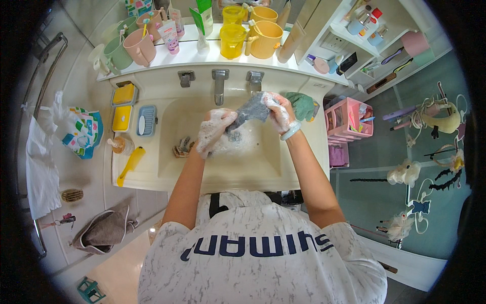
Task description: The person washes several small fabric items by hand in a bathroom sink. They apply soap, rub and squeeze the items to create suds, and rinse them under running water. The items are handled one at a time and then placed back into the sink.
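A wet grey cloth item (pixel 252 110), perhaps a sock, is stretched between my two soapy hands above the washbasin (pixel 182 163). My left hand (pixel 215 127) grips its lower left end, foam covering the fingers and wrist. The upper right end is held in my right hand (pixel 279 110), which is also lathered; a pale bangle (pixel 291 130) circles that wrist. Suds (pixel 243 142) float around the drain beneath. Beside my left wrist, a small crumpled dark patterned cloth (pixel 183 147) lies in the basin.
A chrome spout (pixel 219 87) stands at the basin's back. A green cloth (pixel 300 106) rests on the right rim. Along the left rim are a blue soap dish (pixel 147 121), a pump bottle (pixel 120 145) and a yellow comb (pixel 131 166). Cups (pixel 139 48) line the shelf behind.
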The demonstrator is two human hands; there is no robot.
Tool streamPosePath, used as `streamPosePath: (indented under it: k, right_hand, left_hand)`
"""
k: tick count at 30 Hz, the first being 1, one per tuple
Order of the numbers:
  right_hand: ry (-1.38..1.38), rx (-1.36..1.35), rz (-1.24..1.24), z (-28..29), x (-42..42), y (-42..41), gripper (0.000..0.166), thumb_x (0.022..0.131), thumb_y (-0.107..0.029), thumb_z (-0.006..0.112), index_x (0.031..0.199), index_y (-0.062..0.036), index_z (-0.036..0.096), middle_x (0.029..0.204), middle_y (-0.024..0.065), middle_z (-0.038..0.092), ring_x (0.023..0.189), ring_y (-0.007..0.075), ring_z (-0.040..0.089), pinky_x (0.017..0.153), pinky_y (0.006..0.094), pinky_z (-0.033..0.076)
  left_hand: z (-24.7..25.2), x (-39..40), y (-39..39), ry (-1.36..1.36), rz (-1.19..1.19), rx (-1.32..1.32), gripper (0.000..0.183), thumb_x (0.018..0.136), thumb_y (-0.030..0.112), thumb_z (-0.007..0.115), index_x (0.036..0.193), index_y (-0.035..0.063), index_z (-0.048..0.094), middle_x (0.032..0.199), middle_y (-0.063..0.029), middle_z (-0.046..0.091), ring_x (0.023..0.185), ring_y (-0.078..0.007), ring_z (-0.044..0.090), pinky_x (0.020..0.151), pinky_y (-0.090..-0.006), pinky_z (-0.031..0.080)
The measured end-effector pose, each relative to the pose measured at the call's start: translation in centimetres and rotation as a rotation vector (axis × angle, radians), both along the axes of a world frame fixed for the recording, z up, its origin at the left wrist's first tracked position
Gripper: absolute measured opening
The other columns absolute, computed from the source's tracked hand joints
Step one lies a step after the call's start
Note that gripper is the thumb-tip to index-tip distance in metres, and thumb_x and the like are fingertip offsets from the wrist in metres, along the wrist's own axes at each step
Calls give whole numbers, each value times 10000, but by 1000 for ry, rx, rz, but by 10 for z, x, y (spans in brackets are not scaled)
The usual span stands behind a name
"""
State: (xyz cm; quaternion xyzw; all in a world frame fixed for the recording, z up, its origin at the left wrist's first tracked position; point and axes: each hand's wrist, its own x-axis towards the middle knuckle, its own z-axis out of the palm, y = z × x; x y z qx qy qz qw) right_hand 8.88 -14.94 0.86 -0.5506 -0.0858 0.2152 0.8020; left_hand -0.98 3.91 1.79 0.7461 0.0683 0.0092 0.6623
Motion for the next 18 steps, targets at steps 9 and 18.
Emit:
streamPosePath:
  k: [9, 18]
  right_hand:
    - [-459, -320, -144, 14, -71, 46, 231, 750, -167, 585, 912, -5, 610, 845, 93, 628, 759, 124, 567, 702, 270, 451]
    - [-689, -1077, -297, -11, -40, 59, 255, 742, -232, 568, 607, -21, 523, 505, 172, 509, 494, 335, 534, 443, 402, 417]
  left_hand:
    - [-17, 12, -9, 80, 329, -413, 237, 821, 270, 552, 871, 38, 550, 772, 18, 514, 755, -55, 471, 637, -213, 392]
    - [-9, -1, -44, 56, 223, -697, 271, 866, 297, 475, 978, 52, 499, 830, -3, 512, 800, -105, 501, 692, -260, 426]
